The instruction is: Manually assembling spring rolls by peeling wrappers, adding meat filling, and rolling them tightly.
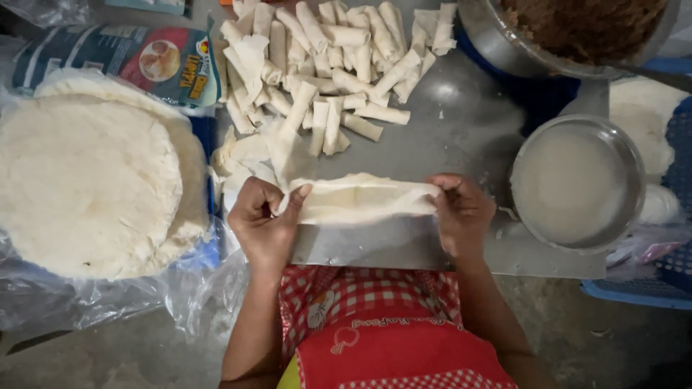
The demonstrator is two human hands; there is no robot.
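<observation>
Wrapper stack (pixel 86 187): at the far left a tall pile of round, pale wrappers is seen, resting on crumpled clear plastic (pixel 108 302) that spreads under and below it.
Package (pixel 119 61): behind the stack, at the upper left, a flat printed bag is laid; it is dark blue-grey with a red panel, a round food picture and a green edge. Its lower part is covered by the stack.
Left hand (pixel 263 223): it is closed on the left end of the wrapper being rolled, thumb on top, fingers curled underneath.
Wrapper being rolled (pixel 360 202): a long, pale, half-rolled sheet is held stretched between both hands, just above the near edge of the grey metal surface (pixel 461 122).
Loose wrappers (pixel 249 155): a few crumpled sheets are left just behind the left hand, touching the held sheet's left end.
Finished rolls (pixel 331 65): a heap of thin white rolls is piled on the surface beyond the hands, well apart from them.
Right hand (pixel 461 212): it is closed on the right end of the same sheet, fingertips pinching the edge.
Round metal pan (pixel 577 184): just beside the right hand, holding a pale whitish liquid.
Large metal bowl (pixel 504 47): at the upper right, filled with brown filling (pixel 584 25); partly cut off by the frame.
Blue basket (pixel 677 180): at the far right edge, partly hidden by the pan.
Apron (pixel 389 331): red checked cloth is seen at the bottom, between the forearms.
</observation>
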